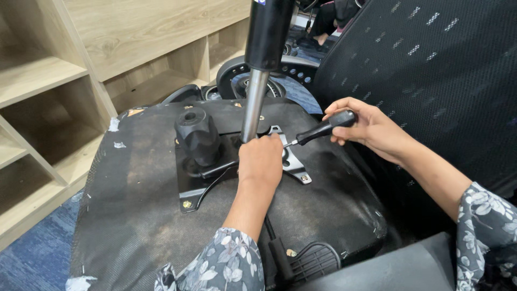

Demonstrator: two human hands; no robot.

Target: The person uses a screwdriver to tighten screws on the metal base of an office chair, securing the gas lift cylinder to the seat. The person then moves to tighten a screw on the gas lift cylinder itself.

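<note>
Head view: an upturned office chair seat (pixel 134 215) lies underside up. The right hand (pixel 371 126) is closed around a black-handled screwdriver (pixel 323 128), its tip at the black metal mechanism plate (pixel 189 186). The left hand (pixel 261 159) presses on the plate beside the gas cylinder (pixel 254 102). The screwdriver looks light and stiff, best held by its handle; the plate seems heavy and rigid.

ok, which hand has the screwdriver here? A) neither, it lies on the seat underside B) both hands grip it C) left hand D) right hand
D: the right hand wraps the black handle of the screwdriver, its tip at the metal mounting plate, while the left hand rests on the plate at the base of the gas cylinder.
</note>
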